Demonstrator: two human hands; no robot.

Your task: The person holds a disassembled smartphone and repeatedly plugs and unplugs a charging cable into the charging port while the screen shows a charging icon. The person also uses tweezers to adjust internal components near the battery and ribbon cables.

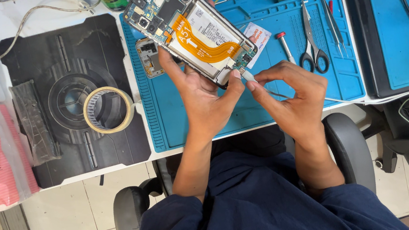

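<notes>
Carefully keep your left hand (202, 97) clamped around the opened smartphone (191, 28), held tilted above the blue repair mat (284, 89) at upper centre, while your right hand (290, 96) pinches the thin tool (249, 76) at its lower corner connector.

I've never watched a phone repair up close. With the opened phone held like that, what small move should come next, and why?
Probably ease the thin pale tool a little further under the phone's lower edge. The left hand grips the opened phone with the orange ribbon cable above the blue work mat, and the right hand pinches the tool with its tip right at that corner.
</notes>
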